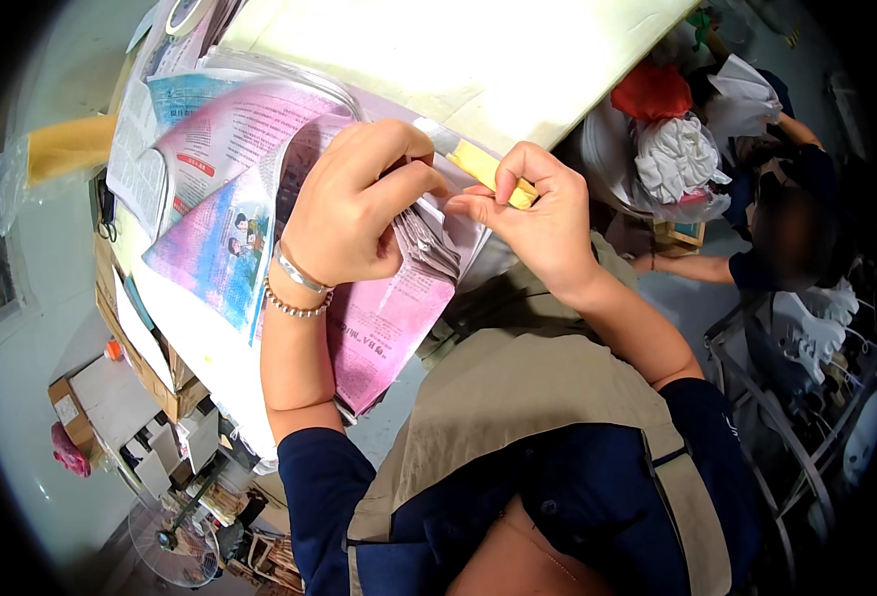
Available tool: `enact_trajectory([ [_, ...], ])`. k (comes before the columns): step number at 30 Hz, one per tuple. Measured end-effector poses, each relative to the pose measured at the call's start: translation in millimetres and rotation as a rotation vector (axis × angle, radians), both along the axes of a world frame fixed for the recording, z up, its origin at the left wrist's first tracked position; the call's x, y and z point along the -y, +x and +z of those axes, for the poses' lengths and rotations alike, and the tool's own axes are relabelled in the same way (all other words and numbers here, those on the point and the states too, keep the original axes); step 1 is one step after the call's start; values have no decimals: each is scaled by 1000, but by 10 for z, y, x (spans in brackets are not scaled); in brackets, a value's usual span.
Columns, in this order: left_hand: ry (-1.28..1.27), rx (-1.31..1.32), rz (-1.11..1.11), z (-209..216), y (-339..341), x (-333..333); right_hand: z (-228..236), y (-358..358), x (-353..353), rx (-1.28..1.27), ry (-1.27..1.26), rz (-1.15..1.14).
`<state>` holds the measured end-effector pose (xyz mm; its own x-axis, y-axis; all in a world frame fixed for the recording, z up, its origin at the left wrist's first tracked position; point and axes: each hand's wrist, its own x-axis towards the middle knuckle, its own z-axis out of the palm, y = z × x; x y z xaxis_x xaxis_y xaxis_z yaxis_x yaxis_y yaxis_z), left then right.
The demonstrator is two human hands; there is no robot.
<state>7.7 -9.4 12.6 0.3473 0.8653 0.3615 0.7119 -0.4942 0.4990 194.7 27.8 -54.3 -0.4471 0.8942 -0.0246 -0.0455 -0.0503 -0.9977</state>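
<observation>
My left hand (pixel 354 204), with a silver bangle and a beaded bracelet on its wrist, is closed in a pinch above a stack of printed newspaper sheets (pixel 379 328). My right hand (pixel 548 214) is just right of it, thumb and index finger pinched together. The two hands' fingertips nearly meet, and whatever is between them is too small or hidden to make out. A yellow folded strip (pixel 473 162) shows behind my right index finger and again inside the loop of the fingers. I cannot tell whether the right hand touches it.
A large pale yellow board (pixel 438 60) covers the table's far side. Curled pink and blue newspaper sheets (pixel 225 199) spread to the left. At the right, a red bundle (pixel 650 91) and a white crumpled bundle (pixel 679 159) lie beside another person (pixel 786 219). A fan (pixel 172 539) stands lower left.
</observation>
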Motion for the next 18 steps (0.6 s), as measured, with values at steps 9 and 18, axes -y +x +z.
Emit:
enact_trajectory([
  [9,-109,-4,-107,-18,-49,-66,285,472,-337,119,246,36],
  [18,-86,55,-95,-98,-45,-82,599,634,-802,344,215,312],
])
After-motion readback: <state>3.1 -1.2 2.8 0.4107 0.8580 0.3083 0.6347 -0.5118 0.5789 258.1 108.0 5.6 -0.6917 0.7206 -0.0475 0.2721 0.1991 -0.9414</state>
